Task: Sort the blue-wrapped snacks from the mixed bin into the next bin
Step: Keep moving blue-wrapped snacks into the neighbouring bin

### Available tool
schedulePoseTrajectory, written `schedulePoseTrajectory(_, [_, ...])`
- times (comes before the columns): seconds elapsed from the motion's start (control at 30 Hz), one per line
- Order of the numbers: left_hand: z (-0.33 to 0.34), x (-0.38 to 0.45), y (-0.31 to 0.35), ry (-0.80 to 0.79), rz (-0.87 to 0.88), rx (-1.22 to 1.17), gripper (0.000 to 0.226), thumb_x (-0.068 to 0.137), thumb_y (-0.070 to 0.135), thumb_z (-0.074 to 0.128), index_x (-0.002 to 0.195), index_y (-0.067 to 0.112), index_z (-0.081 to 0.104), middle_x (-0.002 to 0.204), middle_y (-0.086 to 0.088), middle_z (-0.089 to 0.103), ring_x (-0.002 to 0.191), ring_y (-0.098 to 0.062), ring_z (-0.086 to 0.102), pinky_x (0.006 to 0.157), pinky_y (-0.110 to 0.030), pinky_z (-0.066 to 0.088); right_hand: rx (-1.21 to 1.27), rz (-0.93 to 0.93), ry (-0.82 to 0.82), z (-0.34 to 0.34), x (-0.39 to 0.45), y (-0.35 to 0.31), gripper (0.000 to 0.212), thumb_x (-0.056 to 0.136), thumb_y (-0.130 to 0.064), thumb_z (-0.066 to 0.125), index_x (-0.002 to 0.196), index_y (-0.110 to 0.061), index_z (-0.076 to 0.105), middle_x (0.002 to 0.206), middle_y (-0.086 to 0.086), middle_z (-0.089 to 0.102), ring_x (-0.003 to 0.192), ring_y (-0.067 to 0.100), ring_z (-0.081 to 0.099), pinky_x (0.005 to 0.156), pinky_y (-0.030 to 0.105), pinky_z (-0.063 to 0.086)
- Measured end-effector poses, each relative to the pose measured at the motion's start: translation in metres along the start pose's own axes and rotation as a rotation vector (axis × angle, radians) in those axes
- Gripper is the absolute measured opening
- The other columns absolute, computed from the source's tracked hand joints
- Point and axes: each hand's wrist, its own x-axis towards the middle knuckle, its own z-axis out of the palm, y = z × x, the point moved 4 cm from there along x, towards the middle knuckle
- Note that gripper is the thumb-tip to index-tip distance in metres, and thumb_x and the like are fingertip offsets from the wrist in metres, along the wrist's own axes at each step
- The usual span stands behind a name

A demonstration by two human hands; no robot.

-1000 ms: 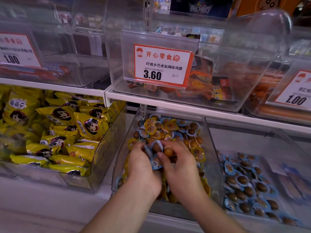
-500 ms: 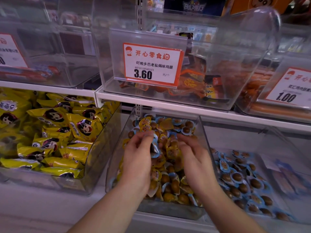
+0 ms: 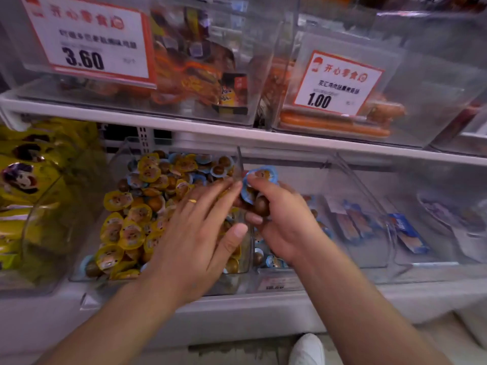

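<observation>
Setting: a shop shelf of clear plastic bins on two tiers, price cards clipped to the upper ones.
Right hand: your right hand is curled round a small clutch of blue-wrapped snacks, held over the divider between the two bins.
Left hand: your left hand lies flat with straight fingers over the mixed bin, holding nothing, its fingertips close to the clutch.
Mixed bin: yellow-lidded cups dominate the front; blue-lidded ones show mostly along the back and at the front left corner.
Next bin: the next bin, just right of the divider, already holds blue cups low at its near end, partly hidden by your wrist.
Doing it well: carry the clutch fully past the divider and lower it before you let go, so nothing rolls back. Glance at it first for a stray yellow lid.
Next reach: probably the back row, where blue lids cluster.
</observation>
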Motion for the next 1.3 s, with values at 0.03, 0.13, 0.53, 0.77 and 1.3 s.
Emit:
schedulePoseTrajectory(0.03, [0.000,0.000,-0.006,-0.011,-0.018,-0.076,0.058,0.104,0.054,0.025,0.149,0.022,0.041,0.153,0.008,0.039,0.142,-0.011,0.034,0.114,-0.035,0.031,-0.107,-0.024,0.016,-0.014,0.002,-0.008,0.014,0.096,-0.010,0.061,0.106,-0.001,0.063,0.081,0.017,0.068,0.058,0.017,0.067,0.036,0.018,0.033])
schedulePoseTrajectory(0.13, [0.001,0.000,-0.038,-0.125,-0.144,-0.155,0.047,0.101,0.056,0.031,0.131,0.031,0.059,0.135,0.019,0.050,0.128,-0.004,0.047,0.105,-0.031,0.042,-0.443,-0.053,0.033,-0.066,0.009,-0.023,0.020,0.097,-0.014,0.061,0.112,-0.003,0.068,0.091,0.026,0.069,0.067,0.018,0.069,0.049,0.024,0.044])
schedulePoseTrajectory(0.53, [0.043,-0.005,-0.058,-0.605,-0.242,0.101,0.108,0.050,0.107,0.026,0.144,0.056,0.031,0.156,0.021,0.017,0.143,-0.017,0.025,0.117,-0.041,0.026,-0.682,-0.275,0.267,-0.092,0.030,-0.015,0.023,0.094,-0.017,0.053,0.092,-0.025,0.074,0.080,-0.007,0.077,0.079,0.012,0.072,0.072,0.026,0.057])
schedulePoseTrajectory(0.77, [0.055,0.019,-0.057,-0.487,-0.153,0.291,0.063,0.074,0.074,0.051,0.131,0.046,0.046,0.142,0.013,0.035,0.128,-0.020,0.042,0.097,-0.039,0.043,-0.847,-0.382,0.057,-0.013,0.034,0.032,0.031,0.098,-0.033,0.053,0.127,-0.026,0.063,0.122,-0.005,0.047,0.108,0.004,0.056,0.096,0.013,0.040])
schedulePoseTrajectory(1.3, [-0.012,0.032,-0.084,-0.566,-0.304,0.171,0.074,0.066,0.076,0.054,0.133,0.045,0.051,0.130,0.021,0.055,0.118,-0.006,0.055,0.098,-0.030,0.050,-0.731,-0.428,0.091,-0.020,0.043,0.037,0.028,0.102,-0.025,0.044,0.118,-0.033,0.067,0.114,-0.006,0.051,0.105,0.007,0.053,0.085,0.010,0.036])
